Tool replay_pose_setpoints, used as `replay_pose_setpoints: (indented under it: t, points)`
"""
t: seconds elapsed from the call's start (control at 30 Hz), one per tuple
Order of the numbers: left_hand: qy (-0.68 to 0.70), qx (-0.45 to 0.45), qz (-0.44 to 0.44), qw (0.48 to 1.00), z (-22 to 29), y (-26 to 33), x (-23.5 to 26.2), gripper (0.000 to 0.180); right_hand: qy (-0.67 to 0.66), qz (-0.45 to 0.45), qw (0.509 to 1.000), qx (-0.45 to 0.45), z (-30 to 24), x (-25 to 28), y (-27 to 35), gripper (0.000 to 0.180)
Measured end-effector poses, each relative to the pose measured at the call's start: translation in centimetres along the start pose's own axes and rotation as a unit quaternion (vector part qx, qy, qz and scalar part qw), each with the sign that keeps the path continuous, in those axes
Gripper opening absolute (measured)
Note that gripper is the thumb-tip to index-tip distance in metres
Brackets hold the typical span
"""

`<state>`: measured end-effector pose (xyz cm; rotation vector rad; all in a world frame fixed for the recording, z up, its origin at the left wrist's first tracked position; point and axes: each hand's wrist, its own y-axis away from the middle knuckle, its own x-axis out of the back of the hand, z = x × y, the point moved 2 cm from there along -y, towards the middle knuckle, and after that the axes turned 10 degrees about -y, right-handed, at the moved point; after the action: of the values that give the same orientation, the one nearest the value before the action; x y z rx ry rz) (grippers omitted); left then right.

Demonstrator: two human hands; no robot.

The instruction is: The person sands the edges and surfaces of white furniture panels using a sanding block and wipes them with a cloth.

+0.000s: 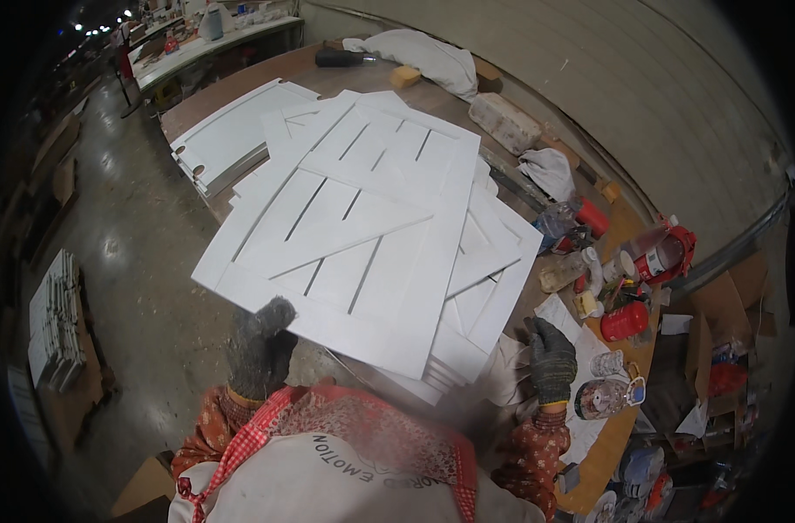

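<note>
A stack of white slatted panels [375, 200] fills the middle of the bench, the sheets turned at different angles. The top panel has narrow dark slots and a raised diagonal strip. At its near left corner, my left hand [265, 342], in a dark grey glove, is closed on the edge; the fingers underneath are hidden. To the right of the stack, my right hand [552, 359], also gloved, is curled against a beige cloth [505, 373] and appears to grip it. Its fingertips are partly hidden.
More white panels [227, 131] lie at the far left. Along the right stand a bottle [565, 272], a red container [624, 322] and a clear jug [602, 398] on paper. A pale block [505, 120] and cloth [428, 57] lie by the wall. Stacked pieces [55, 322] stand at left.
</note>
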<state>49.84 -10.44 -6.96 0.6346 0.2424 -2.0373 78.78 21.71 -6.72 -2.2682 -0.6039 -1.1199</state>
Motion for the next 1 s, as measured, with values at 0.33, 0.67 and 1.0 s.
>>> replay_pose_setpoints:
  t: [0.33,0.67,1.0]
  points:
    - [-0.185,-0.212,0.061,0.958,-2.0,2.6,3.7,0.021,0.007,-0.005,1.000,-0.012,0.6,0.0,-0.4,0.025]
    - [-0.070,-0.186,0.041,0.979,1.9,-1.2,5.9,0.020,-0.005,0.110,0.992,0.059,0.6,0.5,-1.6,0.024]
    - [0.020,-0.031,0.029,0.999,2.7,-7.9,9.2,0.018,-0.163,0.132,0.957,0.203,-12.0,4.0,-0.7,0.017]
